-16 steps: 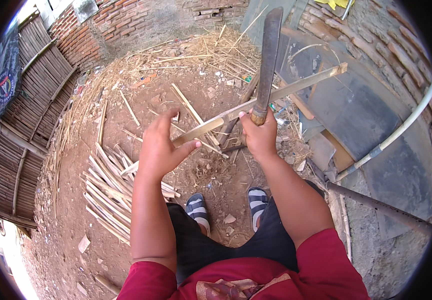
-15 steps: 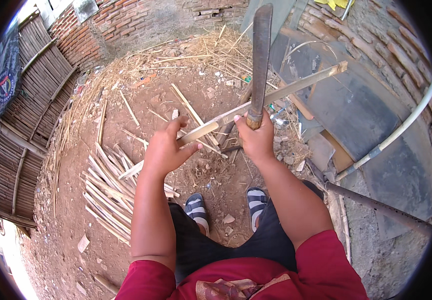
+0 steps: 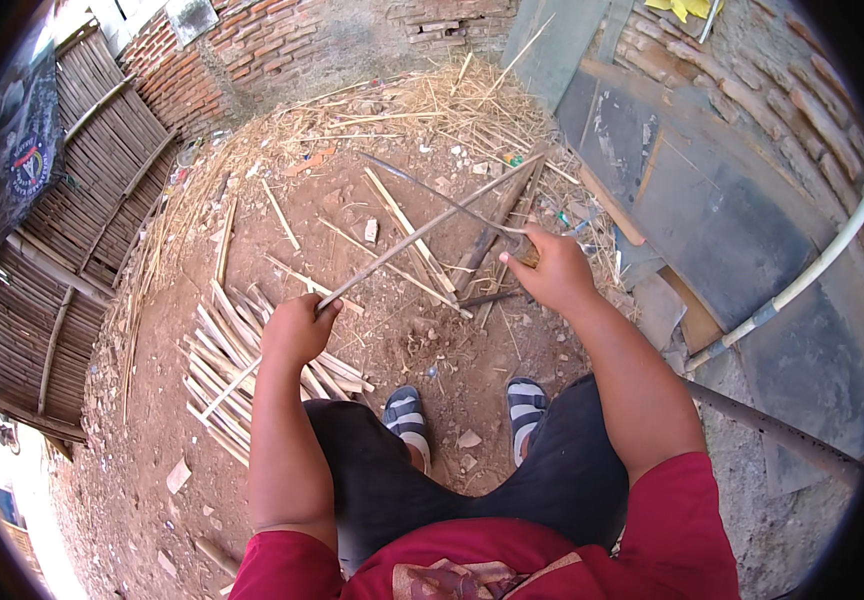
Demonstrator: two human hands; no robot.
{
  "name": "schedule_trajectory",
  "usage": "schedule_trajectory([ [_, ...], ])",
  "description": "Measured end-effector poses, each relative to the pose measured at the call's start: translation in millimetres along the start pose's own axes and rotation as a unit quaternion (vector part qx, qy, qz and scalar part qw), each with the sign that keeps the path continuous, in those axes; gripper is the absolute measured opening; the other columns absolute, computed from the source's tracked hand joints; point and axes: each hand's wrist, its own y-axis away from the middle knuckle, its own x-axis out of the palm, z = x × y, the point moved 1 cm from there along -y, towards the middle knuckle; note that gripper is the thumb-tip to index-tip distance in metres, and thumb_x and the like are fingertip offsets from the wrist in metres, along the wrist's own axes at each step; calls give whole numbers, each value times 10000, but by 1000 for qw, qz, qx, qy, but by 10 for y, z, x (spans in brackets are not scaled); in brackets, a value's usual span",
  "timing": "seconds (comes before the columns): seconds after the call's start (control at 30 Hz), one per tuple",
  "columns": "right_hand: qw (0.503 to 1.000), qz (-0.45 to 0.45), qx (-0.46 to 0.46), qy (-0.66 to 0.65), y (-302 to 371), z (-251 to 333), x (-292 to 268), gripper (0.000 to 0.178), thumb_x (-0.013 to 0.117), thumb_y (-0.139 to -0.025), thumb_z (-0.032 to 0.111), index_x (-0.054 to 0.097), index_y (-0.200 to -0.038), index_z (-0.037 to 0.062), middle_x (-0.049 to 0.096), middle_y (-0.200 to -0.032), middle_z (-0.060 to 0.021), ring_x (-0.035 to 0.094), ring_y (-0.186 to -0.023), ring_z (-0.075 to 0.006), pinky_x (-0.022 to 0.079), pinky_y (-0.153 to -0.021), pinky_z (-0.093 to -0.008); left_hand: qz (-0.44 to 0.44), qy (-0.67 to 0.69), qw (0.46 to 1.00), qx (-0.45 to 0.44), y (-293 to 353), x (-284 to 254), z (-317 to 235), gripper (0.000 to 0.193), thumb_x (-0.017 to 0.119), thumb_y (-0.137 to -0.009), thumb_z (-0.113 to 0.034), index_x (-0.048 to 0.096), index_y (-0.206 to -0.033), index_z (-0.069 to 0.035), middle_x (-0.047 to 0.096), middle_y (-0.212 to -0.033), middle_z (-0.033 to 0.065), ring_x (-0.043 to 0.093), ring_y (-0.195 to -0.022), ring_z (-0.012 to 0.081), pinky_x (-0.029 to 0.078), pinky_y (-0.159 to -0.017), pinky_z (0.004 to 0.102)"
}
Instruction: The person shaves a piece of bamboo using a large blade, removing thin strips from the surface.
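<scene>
My left hand [image 3: 295, 328] is closed around a long, thin bamboo strip [image 3: 392, 253]. The strip slants from beside my left forearm up to the far right. In my right hand [image 3: 557, 270] is a machete [image 3: 414, 181], gripped by its handle, which the fingers mostly hide. Its blade, seen almost edge-on, points away and to the left. Blade and strip cross in the picture ahead of my right hand; whether they touch I cannot tell.
A pile of split bamboo strips [image 3: 237, 335] lies on the dirt left of my feet. Loose sticks [image 3: 407, 232] and a dark wood piece [image 3: 492, 238] are ahead. Dark panels [image 3: 742, 230], a pale pipe [image 3: 802, 285] and a metal bar [image 3: 772, 430] stand at the right.
The machete has swung from upright to pointing forward-left. My left fingers have closed on the strip and moved lower and left. The strip is turned edge-on, and my right hand has shifted right.
</scene>
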Motion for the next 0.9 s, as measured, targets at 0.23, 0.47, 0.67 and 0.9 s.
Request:
schedule_trajectory([
  [0.23,994,89,4,68,79,26,145,392,764,-863,292,690,-1183,78,728,-977,-207,706,-936,-412,558,-820,-515,21,39,999,20,-141,205,333,529,631,-1002,-497,722,-993,24,701,-845,271,685,-849,461,529,-777,508],
  [0.47,985,-15,84,153,-94,-240,-89,387,774,-849,259,659,-1170,74,722,-1072,-185,695,-1016,-390,561,-849,-503,9,69,995,73,-175,208,311,493,625,-1017,-463,714,-972,20,687,-814,262,666,-814,465,517,-757,507],
  [0.67,984,14,19,175,-28,-232,-96,358,806,-818,239,621,-1067,61,706,-939,-164,701,-932,-387,560,-814,-505,6,44,993,112,-194,298,85,450,632,-1014,-447,708,-938,-10,664,-780,261,647,-790,468,502,-728,524],
  [0.9,985,45,48,162,-158,-328,7,323,812,-811,188,635,-1058,81,716,-936,-143,715,-925,-370,567,-804,-502,30,72,993,92,-172,169,170,431,636,-1014,-433,696,-972,-8,665,-804,262,644,-813,473,494,-729,530],
])
